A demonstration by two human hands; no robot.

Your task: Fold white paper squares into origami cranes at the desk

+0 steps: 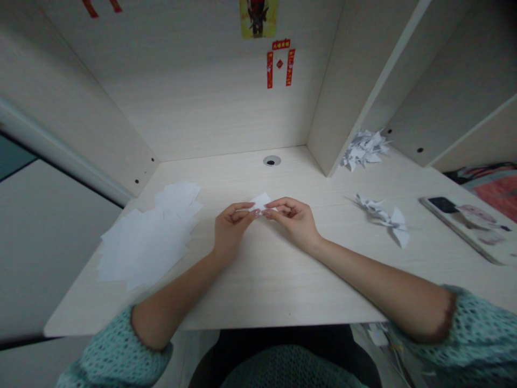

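A small folded piece of white paper is pinched between both hands just above the middle of the pale wooden desk. My left hand grips its left side with curled fingers. My right hand pinches its right side, fingertips meeting the left hand's. Both forearms reach in from the front edge, in teal knitted sleeves.
A loose spread of white paper sheets lies at the left. Folded paper figures rest to the right, and a pile of them sits in the shelf corner. A phone lies on a book at far right. A cable hole is at the back.
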